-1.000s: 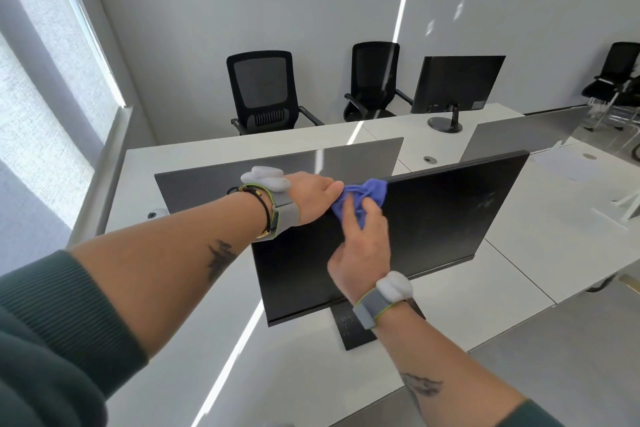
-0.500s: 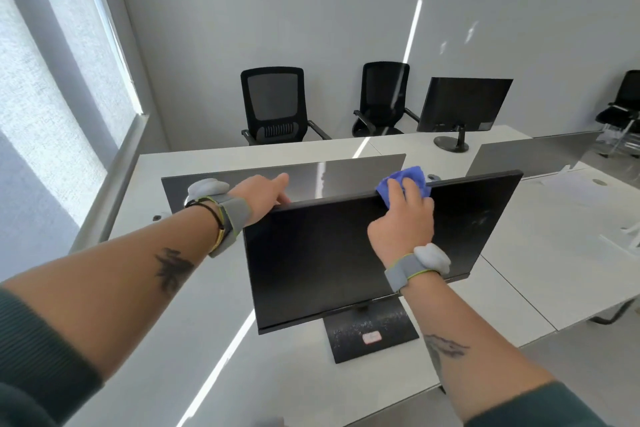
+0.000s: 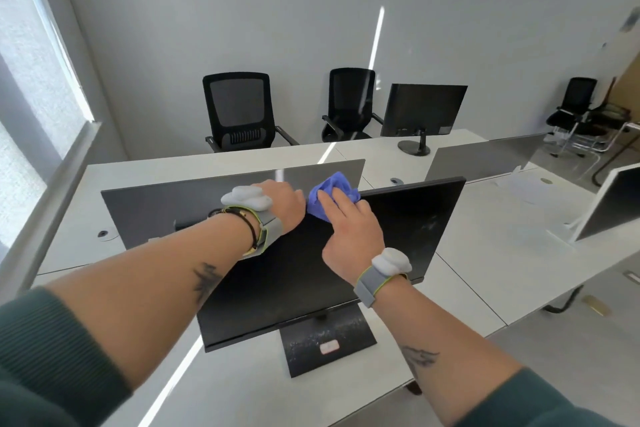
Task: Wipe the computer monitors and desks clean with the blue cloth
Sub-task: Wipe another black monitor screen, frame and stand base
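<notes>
Two hands at monitor (image 3: 408,229) top edge, centre frame: right hand (image 3: 349,232) clutches bunched blue cloth (image 3: 332,189); left hand (image 3: 282,203) grip indeterminate. Monitor long axis runs lower-left to upper-right.

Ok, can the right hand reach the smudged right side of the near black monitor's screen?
Probably yes. The right hand grips the crumpled blue cloth at the top edge of the near black monitor; the screen to its right is bare, and the left hand sits on the other side.
</notes>
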`<move>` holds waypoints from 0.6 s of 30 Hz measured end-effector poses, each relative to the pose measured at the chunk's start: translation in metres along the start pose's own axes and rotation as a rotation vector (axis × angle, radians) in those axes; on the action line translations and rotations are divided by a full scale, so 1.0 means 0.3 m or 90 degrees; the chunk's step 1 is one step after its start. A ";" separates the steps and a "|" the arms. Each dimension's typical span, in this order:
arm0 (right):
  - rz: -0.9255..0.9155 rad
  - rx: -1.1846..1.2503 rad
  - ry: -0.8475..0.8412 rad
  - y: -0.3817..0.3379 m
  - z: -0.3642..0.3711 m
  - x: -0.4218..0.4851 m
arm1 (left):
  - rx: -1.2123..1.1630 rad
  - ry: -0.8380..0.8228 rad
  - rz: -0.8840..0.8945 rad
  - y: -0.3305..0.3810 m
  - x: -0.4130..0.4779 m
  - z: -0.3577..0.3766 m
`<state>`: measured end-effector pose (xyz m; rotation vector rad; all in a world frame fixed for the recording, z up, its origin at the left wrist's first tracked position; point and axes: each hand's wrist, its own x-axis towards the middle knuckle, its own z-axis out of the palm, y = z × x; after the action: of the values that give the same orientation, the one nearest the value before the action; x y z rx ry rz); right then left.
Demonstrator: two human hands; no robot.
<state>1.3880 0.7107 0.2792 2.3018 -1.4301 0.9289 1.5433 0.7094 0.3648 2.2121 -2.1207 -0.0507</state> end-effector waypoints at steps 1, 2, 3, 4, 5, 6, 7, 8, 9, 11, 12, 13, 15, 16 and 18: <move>-0.006 0.000 -0.005 0.013 -0.003 -0.005 | -0.006 0.000 0.019 0.053 0.012 -0.002; -0.003 -0.005 -0.003 0.044 -0.004 -0.008 | 0.015 -0.011 0.048 0.098 0.031 0.004; 0.008 -0.005 -0.011 0.063 -0.005 -0.008 | 0.017 -0.016 0.057 0.108 0.035 0.004; 0.033 -0.020 -0.017 0.126 -0.010 -0.012 | 0.014 -0.013 0.077 0.139 0.050 0.010; 0.064 -0.039 -0.030 0.191 -0.018 -0.013 | 0.017 -0.003 0.090 0.150 0.063 0.021; 0.097 -0.064 -0.040 0.263 -0.024 -0.013 | 0.013 0.016 0.103 0.148 0.072 0.032; 0.138 -0.086 -0.058 0.336 -0.037 -0.008 | 0.002 0.029 0.092 0.139 0.074 0.040; 0.186 -0.103 -0.080 0.399 -0.053 0.000 | 0.009 0.047 0.076 0.120 0.068 0.042; 0.235 -0.122 -0.110 0.476 -0.071 0.008 | 0.013 0.063 0.061 0.123 0.067 0.045; 0.302 -0.143 -0.149 0.594 -0.100 0.019 | 0.035 0.082 0.060 0.117 0.061 0.052; 0.323 -0.148 -0.161 0.639 -0.115 0.019 | 0.051 0.087 0.069 0.116 0.058 0.057; 0.341 -0.147 -0.171 0.684 -0.128 0.025 | 0.062 0.088 0.073 0.123 0.058 0.057; 0.382 -0.141 -0.199 0.750 -0.146 0.037 | 0.073 0.088 0.077 0.127 0.066 0.063; 0.416 -0.130 -0.203 0.773 -0.149 0.038 | 0.070 0.090 0.076 0.126 0.069 0.066; 0.484 -0.107 -0.202 0.793 -0.153 0.030 | 0.069 0.086 0.058 0.122 0.069 0.074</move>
<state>1.1651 0.6167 0.2963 1.8336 -2.4967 0.5708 1.5059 0.6867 0.3462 2.1034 -2.1952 0.2171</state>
